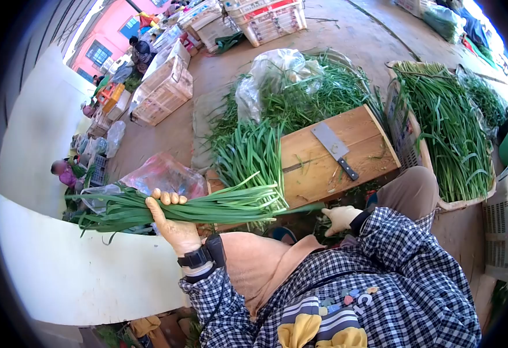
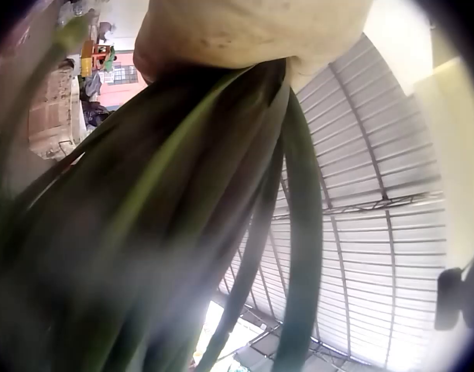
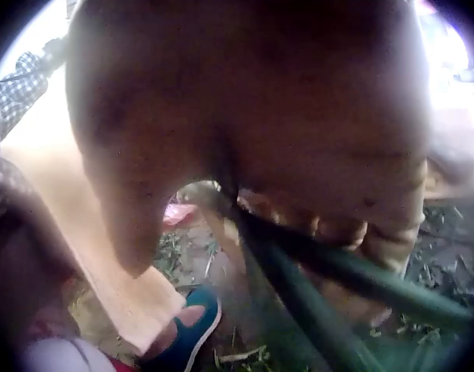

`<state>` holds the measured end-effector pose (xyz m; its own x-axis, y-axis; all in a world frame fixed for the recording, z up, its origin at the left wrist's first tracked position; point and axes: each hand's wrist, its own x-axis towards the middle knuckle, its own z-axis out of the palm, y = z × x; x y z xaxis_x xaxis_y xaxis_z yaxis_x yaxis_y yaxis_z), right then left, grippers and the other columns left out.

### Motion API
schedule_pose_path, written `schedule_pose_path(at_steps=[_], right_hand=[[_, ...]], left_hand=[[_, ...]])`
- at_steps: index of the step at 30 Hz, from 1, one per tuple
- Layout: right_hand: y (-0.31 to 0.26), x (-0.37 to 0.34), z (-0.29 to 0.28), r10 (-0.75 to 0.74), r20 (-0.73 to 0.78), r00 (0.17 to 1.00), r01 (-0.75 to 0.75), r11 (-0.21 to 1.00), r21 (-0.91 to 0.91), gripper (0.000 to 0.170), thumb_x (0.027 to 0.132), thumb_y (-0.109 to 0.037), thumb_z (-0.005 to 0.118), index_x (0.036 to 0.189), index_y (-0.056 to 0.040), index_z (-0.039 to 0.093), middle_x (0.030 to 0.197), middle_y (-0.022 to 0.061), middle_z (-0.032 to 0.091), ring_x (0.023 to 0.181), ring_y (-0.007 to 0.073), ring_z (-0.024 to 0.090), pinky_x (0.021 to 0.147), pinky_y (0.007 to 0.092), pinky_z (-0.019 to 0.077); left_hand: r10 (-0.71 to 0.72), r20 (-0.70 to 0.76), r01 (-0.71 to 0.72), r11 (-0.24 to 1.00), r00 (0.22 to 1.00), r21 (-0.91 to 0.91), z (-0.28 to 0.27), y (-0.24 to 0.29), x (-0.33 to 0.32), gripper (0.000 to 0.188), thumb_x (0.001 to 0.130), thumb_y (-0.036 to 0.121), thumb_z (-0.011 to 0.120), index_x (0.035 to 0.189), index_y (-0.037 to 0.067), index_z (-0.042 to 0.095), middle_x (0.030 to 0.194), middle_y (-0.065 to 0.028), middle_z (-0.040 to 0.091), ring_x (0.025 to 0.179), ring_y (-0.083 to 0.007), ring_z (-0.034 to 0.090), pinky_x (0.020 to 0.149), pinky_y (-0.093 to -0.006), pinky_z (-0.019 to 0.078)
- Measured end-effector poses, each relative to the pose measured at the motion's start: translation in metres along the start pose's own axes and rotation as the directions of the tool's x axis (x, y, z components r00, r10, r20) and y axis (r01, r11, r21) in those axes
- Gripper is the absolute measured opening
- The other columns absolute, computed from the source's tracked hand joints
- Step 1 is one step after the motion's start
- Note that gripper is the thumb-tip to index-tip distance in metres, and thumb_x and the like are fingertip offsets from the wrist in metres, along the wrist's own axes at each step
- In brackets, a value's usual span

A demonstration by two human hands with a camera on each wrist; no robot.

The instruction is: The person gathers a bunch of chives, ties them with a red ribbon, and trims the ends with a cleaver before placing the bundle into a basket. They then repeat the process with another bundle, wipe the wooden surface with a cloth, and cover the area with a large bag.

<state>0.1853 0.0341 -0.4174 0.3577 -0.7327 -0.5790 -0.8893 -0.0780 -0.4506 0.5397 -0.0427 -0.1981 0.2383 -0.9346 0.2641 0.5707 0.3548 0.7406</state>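
My gloved left hand [image 1: 178,227] grips a bundle of long green leaves [image 1: 225,207] around its middle, with the cut ends toward the right. In the left wrist view, leaves [image 2: 175,201] fan out from under the hand [image 2: 252,31]. My gloved right hand [image 1: 341,219] is low, just right of the bundle's cut ends. The right wrist view has this hand [image 3: 260,116] with its fingers curled and a few green leaves [image 3: 299,287] held between thumb and fingers. Behind the bundle, a pile of similar leaves [image 1: 248,153] lies beside a wooden board [image 1: 306,171].
A cleaver [image 1: 334,148] lies on the board. Loose greens and a clear plastic bag [image 1: 277,66] are heaped behind. At the right stands a crate [image 1: 422,139] full of greens [image 1: 439,122]. A white curved surface [image 1: 91,267] is at the left, near my left hand.
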Motion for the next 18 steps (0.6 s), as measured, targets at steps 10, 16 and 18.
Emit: schedule_pose_path(at_steps=[10,16,18], right_hand=[[-0.081,-0.07,-0.105,-0.22,-0.154,0.963,0.258,0.606,0.753,0.055,0.1,-0.049,0.06,0.131,-0.0037,0.063,0.098,0.0119,0.072,0.089,0.0188,0.066,0.08,0.0331,0.0523],[-0.105,-0.061,-0.077,-0.265,-0.07,0.962,0.242,0.697,0.676,0.029,0.094,-0.031,0.064,0.108,-0.0067,0.071,0.094,0.0093,0.071,0.09,0.025,0.068,0.079,0.0339,0.0547],[-0.092,-0.054,-0.064,-0.343,-0.218,0.914,0.406,0.747,0.526,0.021,0.087,-0.022,0.065,0.103,-0.0089,0.071,0.094,0.0071,0.068,0.09,0.0265,0.068,0.079,0.0355,0.0556]], left_hand=[[0.008,0.128,0.039,0.934,0.992,-0.356,-0.037,-0.005,-0.011,0.023,0.106,0.032,0.055,0.106,0.01,0.056,0.084,0.0012,0.05,0.079,-0.0132,0.051,0.074,-0.0318,0.0505],[0.078,0.157,-0.02,0.94,0.985,-0.339,-0.021,-0.007,-0.017,0.025,0.106,0.035,0.054,0.103,0.011,0.058,0.08,0.0026,0.048,0.075,-0.0119,0.049,0.072,-0.0297,0.0466],[0.093,0.154,-0.034,0.937,0.984,-0.348,-0.022,-0.004,-0.017,0.026,0.106,0.037,0.053,0.099,0.012,0.056,0.074,0.0042,0.044,0.069,-0.0101,0.044,0.069,-0.0281,0.043]])
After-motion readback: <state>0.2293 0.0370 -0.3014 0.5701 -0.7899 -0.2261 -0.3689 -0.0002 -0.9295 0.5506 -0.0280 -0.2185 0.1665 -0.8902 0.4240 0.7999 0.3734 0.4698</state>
